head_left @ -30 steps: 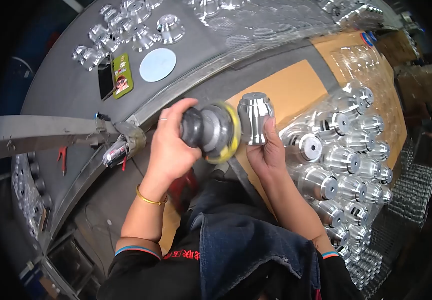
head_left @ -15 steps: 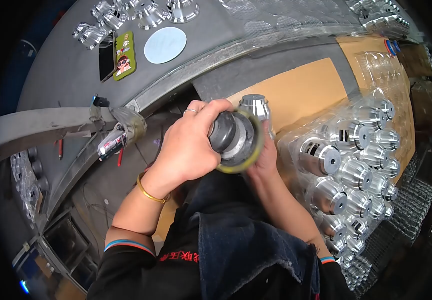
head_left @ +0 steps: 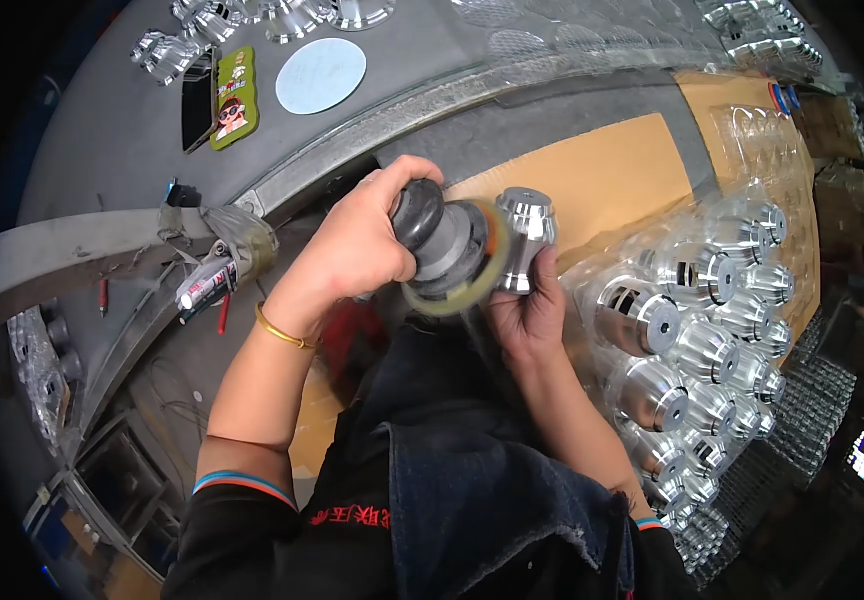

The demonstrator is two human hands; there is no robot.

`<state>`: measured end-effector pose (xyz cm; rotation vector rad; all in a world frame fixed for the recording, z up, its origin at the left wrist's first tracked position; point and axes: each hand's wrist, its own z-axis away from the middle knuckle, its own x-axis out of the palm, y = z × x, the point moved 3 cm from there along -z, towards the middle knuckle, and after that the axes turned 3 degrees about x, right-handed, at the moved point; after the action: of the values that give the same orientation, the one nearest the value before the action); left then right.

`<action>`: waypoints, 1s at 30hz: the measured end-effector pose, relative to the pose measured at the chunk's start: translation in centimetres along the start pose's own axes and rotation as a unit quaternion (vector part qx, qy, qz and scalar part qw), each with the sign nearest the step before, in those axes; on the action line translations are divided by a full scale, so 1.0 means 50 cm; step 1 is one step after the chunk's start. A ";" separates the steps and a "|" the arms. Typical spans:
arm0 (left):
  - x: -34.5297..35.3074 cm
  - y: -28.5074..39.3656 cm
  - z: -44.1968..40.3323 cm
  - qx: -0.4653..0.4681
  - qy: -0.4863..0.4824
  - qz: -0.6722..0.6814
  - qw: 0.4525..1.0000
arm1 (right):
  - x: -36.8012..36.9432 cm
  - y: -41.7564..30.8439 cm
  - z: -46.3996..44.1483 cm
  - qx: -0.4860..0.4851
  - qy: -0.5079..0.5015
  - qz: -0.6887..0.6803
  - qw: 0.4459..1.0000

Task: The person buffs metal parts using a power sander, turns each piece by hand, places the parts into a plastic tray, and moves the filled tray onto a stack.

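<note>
My left hand (head_left: 357,235) is wrapped round the black rounded head of a hand-held disc sander (head_left: 442,240). The sander's yellowish pad is tilted towards a shiny silver metal cup-shaped part (head_left: 527,222), with its rim close against the part's side; whether they touch I cannot tell. My right hand (head_left: 532,318) grips that part from below, thumb along its right side. The part's lower left is hidden behind the pad. To the right, several similar silver parts (head_left: 707,345) sit in a clear plastic tray.
Cardboard (head_left: 602,165) lies beyond my hands. On the grey table (head_left: 402,75) are a light blue disc (head_left: 322,75), a green case (head_left: 236,98), a dark phone (head_left: 198,110) and more silver parts. A grey metal arm (head_left: 92,240) with taped tubes juts in from the left.
The sander has moved left and up, tilting so that its pad faces the metal part more. The part now shows more fully beside the pad, in my right hand.
</note>
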<state>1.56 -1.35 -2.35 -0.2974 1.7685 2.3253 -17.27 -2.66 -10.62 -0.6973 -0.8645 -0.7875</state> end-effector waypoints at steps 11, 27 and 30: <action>-0.001 0.088 0.038 0.041 -0.011 -0.159 0.986 | 0.004 0.029 0.005 0.053 -0.002 0.132 0.990; 0.014 0.131 0.047 0.099 -0.030 -0.199 0.975 | 0.022 0.049 -0.006 0.038 -0.134 0.290 0.947; 0.000 0.098 0.028 0.080 -0.009 -0.195 0.977 | 0.033 0.026 0.016 0.067 -0.016 0.147 0.987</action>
<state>0.14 -1.30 2.51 -0.5391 1.6956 1.8964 -15.81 -1.85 -9.11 -0.6997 -0.8129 -0.4508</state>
